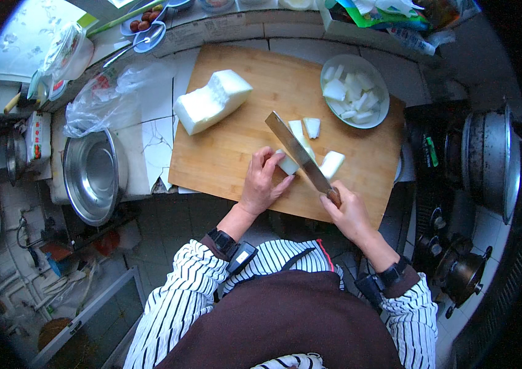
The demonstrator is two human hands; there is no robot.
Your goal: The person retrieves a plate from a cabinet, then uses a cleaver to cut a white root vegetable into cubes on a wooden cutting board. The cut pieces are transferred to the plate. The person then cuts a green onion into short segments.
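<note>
My right hand (351,210) grips the wooden handle of a cleaver (300,154), whose blade slants up and left over a wooden cutting board (238,170). Just left of the blade, my left hand (265,180) holds a small white melon piece (287,164) between fingers and thumb, on the board. Right of the blade lies a thicker white chunk (332,164), with a small cut piece (311,127) farther back. Other pieces are partly hidden by the blade. A large block of white melon, perhaps winter melon (214,101), rests at the board's back left. A bowl (384,110) at the back right holds cut pieces.
A steel basin (120,184) and a crumpled plastic bag (99,106) are left of the board. A spoon (124,53) rests on a small dish behind. To the right stand a large metal pot (487,157) and a smaller dark pot (466,276). The tiled counter's front edge is broken.
</note>
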